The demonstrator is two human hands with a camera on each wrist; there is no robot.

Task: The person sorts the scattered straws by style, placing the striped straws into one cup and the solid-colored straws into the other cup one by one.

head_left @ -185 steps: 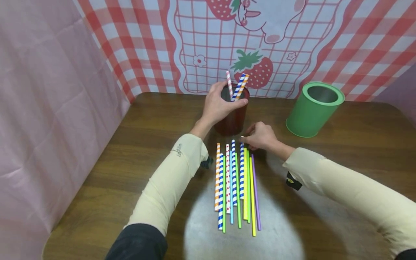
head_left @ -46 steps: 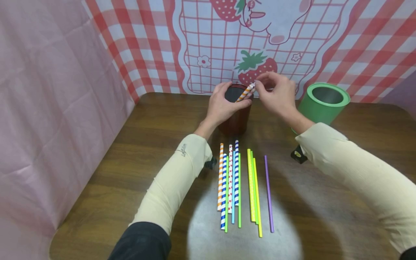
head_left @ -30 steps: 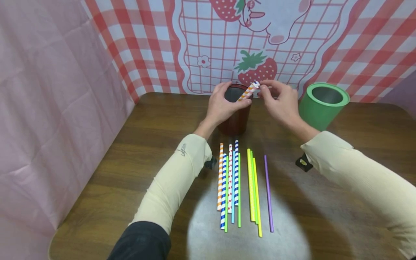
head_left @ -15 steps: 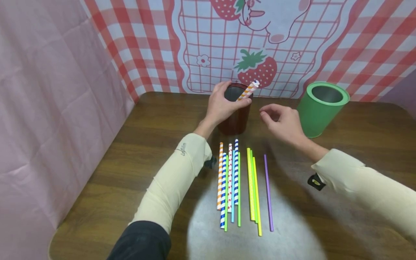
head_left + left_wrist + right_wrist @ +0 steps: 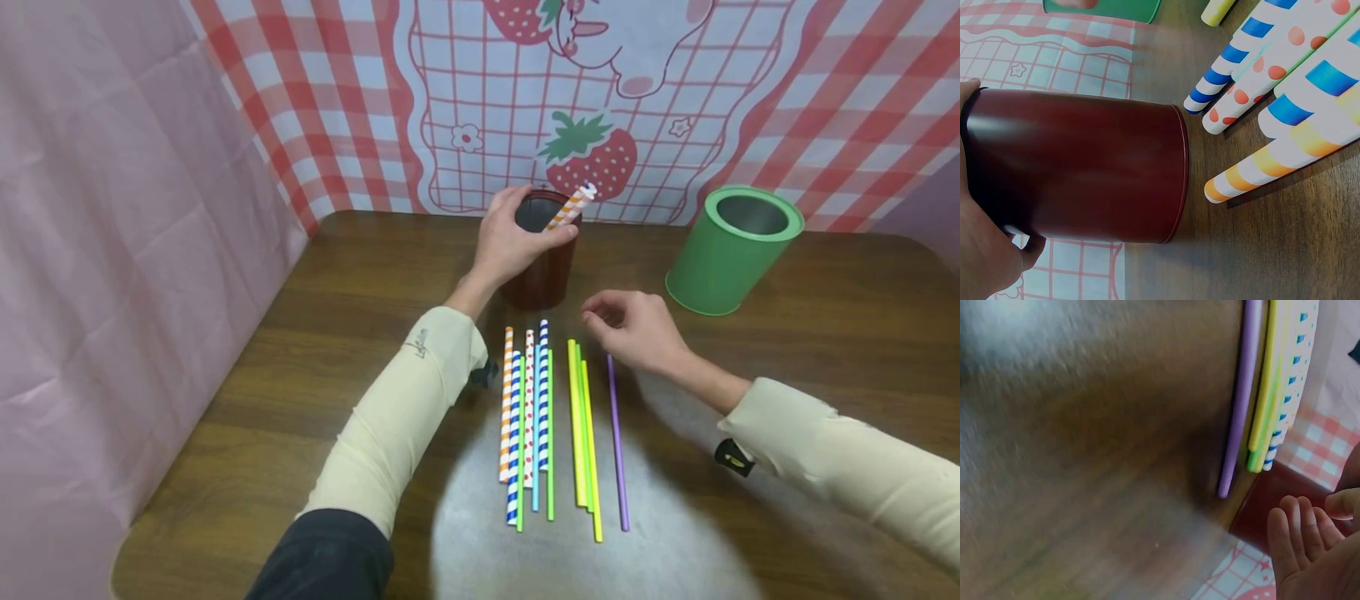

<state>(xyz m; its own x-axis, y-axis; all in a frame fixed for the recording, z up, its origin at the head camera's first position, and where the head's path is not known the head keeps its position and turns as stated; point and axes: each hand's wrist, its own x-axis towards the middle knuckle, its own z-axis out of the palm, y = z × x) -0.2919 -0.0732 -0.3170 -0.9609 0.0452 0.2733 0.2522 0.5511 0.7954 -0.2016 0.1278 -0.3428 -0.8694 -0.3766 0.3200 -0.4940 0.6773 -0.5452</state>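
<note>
My left hand (image 5: pixel 508 240) grips a dark red cup (image 5: pixel 543 279) near its rim, thumb across the front. In the left wrist view the cup (image 5: pixel 1079 165) fills much of the picture. A few paper straws (image 5: pixel 572 207) lean in it toward the right, an orange-striped one in front. My right hand (image 5: pixel 636 329) hovers near the top end of a purple straw (image 5: pixel 617 450), fingers loosely bent and holding nothing. Left of that lie yellow and green straws (image 5: pixel 579 425). Farther left is a closer row with orange-striped, blue-striped, red-dotted (image 5: pixel 529 408), light blue and green straws.
A green can (image 5: pixel 723 258), open at the top, stands at the back right of the wooden table (image 5: pixel 300 400). Behind the table hangs a red-and-white checked cloth (image 5: pixel 337 100) with strawberries. A pink curtain (image 5: pixel 112 250) closes off the left side.
A blue-striped straw left the row, and the right hand put it into the cup. That hand let go and came down toward the straws. The purple straw lies farther right; the left hand stayed put.
</note>
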